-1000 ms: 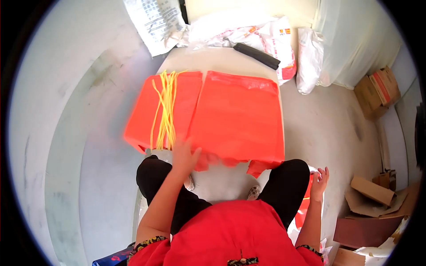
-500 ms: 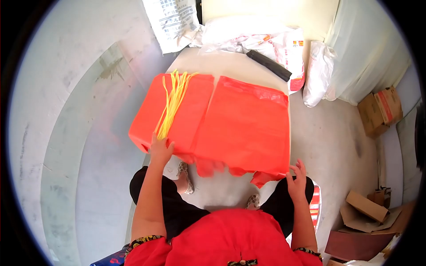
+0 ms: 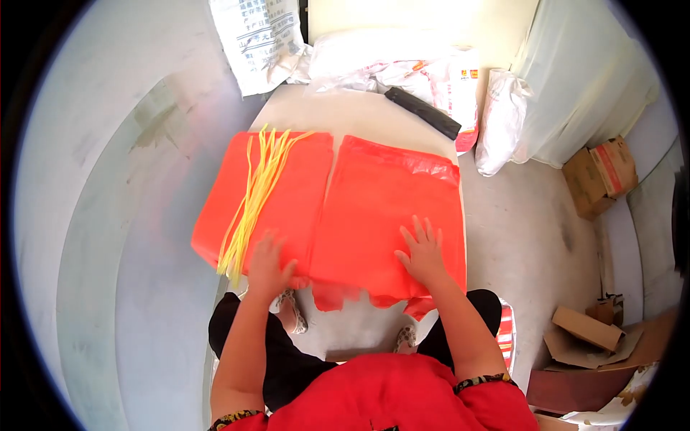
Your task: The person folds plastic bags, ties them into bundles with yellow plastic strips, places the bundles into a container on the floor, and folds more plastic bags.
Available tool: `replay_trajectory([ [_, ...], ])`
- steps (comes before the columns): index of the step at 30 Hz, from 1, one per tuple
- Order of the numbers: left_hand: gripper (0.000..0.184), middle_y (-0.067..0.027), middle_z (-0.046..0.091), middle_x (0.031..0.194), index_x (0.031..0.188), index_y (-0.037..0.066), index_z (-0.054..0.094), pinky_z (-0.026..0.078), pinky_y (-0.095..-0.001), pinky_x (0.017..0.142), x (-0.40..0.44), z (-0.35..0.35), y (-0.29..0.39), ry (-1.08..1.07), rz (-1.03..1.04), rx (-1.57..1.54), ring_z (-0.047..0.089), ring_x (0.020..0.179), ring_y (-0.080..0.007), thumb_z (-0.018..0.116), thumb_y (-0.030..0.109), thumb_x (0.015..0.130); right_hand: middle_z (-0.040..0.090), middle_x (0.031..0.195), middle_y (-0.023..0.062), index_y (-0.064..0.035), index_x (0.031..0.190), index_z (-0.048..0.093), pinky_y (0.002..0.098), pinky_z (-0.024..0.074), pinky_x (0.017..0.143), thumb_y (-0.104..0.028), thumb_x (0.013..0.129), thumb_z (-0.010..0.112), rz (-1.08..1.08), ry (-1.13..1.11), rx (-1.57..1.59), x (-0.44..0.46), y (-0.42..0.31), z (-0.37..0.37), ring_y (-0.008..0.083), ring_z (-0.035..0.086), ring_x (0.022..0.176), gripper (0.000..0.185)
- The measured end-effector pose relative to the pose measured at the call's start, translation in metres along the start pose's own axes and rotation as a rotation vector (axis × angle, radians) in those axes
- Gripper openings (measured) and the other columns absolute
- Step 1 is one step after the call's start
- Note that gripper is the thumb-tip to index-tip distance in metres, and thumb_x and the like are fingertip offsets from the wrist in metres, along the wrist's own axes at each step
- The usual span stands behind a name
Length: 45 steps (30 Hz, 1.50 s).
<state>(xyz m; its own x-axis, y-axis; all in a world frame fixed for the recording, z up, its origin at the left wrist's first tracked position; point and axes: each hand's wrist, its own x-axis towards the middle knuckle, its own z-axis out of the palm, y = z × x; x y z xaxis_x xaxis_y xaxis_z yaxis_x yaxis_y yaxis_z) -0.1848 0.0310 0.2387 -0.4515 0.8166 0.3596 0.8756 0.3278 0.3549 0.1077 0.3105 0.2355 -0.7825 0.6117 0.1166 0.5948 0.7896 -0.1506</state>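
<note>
- Head view: pale table, its near part covered in red.
- Right red sheet, wrinkled along its far edge.
- Left red sheet, just beside it.
- Yellow cords, loosely bundled across the left red sheet.
- Right hand, over the right red sheet, fingers spread, grasping nothing.
- Left hand, blurred, unclenched, near the cords.

The view is bright, with soft, faint shadows; the white bags at the far end of the bench wash out, and a pale sheen glints along the far edge of the right red stack. The left hand is blurred; the right hand looks crisper; wide-angle distortion curves the edges, and black vignetting swallows the corners.
</note>
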Motion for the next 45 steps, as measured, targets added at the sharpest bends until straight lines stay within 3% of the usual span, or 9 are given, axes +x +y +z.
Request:
replay_trajectory([
  [6, 0.071, -0.0255, 0.036, 0.163, 0.152, 0.008, 0.050, 0.036, -0.0501, 0.121, 0.040, 0.032, 0.043, -0.267, 0.119, -0.194, 0.039, 0.149, -0.0427, 0.076, 0.028, 0.089, 0.019, 0.174, 0.0119, -0.0198, 0.160, 0.041, 0.0658, 0.0102, 0.126, -0.054, 0.099, 0.056, 0.009, -0.113, -0.059, 0.018, 0.021, 0.028, 0.0404, 0.013, 0.160, 0.072],
  [12, 0.069, -0.0287, 0.025, 0.167, 0.155, 0.008, 0.047, 0.032, -0.0497, 0.124, 0.055, 0.056, 0.061, -0.358, 0.055, -0.164, 0.032, 0.152, -0.0445, 0.071, 0.031, 0.094, 0.021, 0.174, 0.0115, -0.0215, 0.160, 0.043, 0.0658, 0.0100, 0.126, -0.054, 0.097, 0.058, 0.007, -0.132, -0.083, 0.026, 0.020, 0.022, 0.0398, 0.014, 0.160, 0.072],
  [30, 0.071, -0.0337, 0.027, 0.164, 0.155, 0.007, 0.045, 0.030, -0.0517, 0.124, 0.060, 0.073, 0.070, -0.368, -0.001, -0.105, 0.031, 0.151, -0.0490, 0.071, 0.028, 0.092, 0.025, 0.172, 0.0131, -0.0193, 0.158, 0.046, 0.0661, 0.0136, 0.124, -0.049, 0.096, 0.063, -0.014, -0.102, -0.016, 0.006, 0.003, 0.013, 0.0389, 0.019, 0.159, 0.071],
  [33, 0.074, -0.0347, 0.029, 0.162, 0.155, 0.007, 0.045, 0.032, -0.0568, 0.121, 0.056, 0.086, 0.065, -0.302, 0.036, -0.089, 0.032, 0.149, -0.0509, 0.072, 0.031, 0.090, 0.026, 0.172, 0.0128, -0.0192, 0.158, 0.046, 0.0658, 0.0141, 0.124, -0.049, 0.097, 0.062, -0.021, -0.088, -0.063, 0.012, 0.007, 0.022, 0.0383, 0.021, 0.158, 0.069],
  [36, 0.070, -0.0347, 0.027, 0.163, 0.154, 0.007, 0.047, 0.030, -0.0537, 0.124, 0.061, 0.077, 0.072, -0.329, -0.017, -0.099, 0.030, 0.151, -0.0502, 0.071, 0.027, 0.091, 0.026, 0.172, 0.0123, -0.0193, 0.158, 0.046, 0.0652, 0.0138, 0.125, -0.050, 0.098, 0.061, -0.039, -0.072, -0.074, 0.017, 0.009, 0.025, 0.0383, 0.019, 0.159, 0.069],
  [39, 0.069, -0.0315, 0.028, 0.165, 0.154, 0.008, 0.048, 0.030, -0.0553, 0.124, 0.062, 0.075, 0.078, -0.248, -0.019, -0.082, 0.029, 0.153, -0.0471, 0.070, 0.022, 0.090, 0.028, 0.170, 0.0149, -0.0160, 0.154, 0.050, 0.0653, 0.0153, 0.124, -0.049, 0.096, 0.063, -0.059, -0.040, -0.037, 0.017, 0.010, 0.024, 0.0394, 0.023, 0.157, 0.068],
  [45, 0.064, -0.0182, 0.034, 0.167, 0.151, 0.014, 0.054, 0.029, -0.0583, 0.123, 0.063, 0.079, 0.079, -0.259, 0.254, -0.003, 0.030, 0.155, -0.0387, 0.062, 0.013, 0.088, 0.023, 0.173, 0.0132, -0.0178, 0.159, 0.044, 0.0640, 0.0127, 0.126, -0.048, 0.099, 0.061, -0.011, -0.120, -0.049, 0.013, 0.000, 0.013, 0.0381, 0.018, 0.159, 0.069],
])
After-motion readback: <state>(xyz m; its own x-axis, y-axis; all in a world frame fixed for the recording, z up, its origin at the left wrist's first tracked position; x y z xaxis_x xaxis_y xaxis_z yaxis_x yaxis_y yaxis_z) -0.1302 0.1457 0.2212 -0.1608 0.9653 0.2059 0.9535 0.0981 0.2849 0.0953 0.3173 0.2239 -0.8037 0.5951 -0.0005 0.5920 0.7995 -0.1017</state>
